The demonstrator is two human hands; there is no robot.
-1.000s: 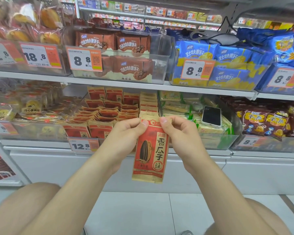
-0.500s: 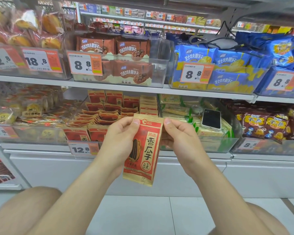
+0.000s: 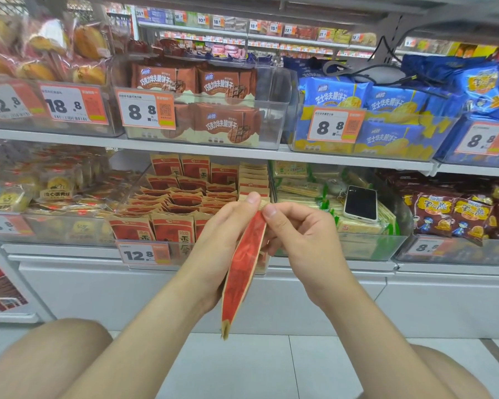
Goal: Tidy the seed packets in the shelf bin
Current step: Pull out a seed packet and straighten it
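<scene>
A red and tan seed packet (image 3: 244, 263) hangs in front of the lower shelf, turned nearly edge-on to me. My left hand (image 3: 222, 243) holds it along its left side, thumb at the top corner. My right hand (image 3: 298, 240) pinches the same top edge from the right. Behind the hands is a clear shelf bin (image 3: 140, 194) with a 12.8 price tag, holding several matching red seed packets (image 3: 185, 197), some upright at the front and back, others lying jumbled in the middle.
A phone (image 3: 360, 203) lies on green-and-cream packets in the bin to the right. Brown snack bags (image 3: 450, 217) fill the far right bin, pastry packs (image 3: 55, 188) the left one. The upper shelf (image 3: 213, 149) carries brown and blue biscuit bags. My knees frame the white floor.
The packet faced me flat a second ago; it has since been rotated until nearly edge-on, and both hands have come closer together at its top.
</scene>
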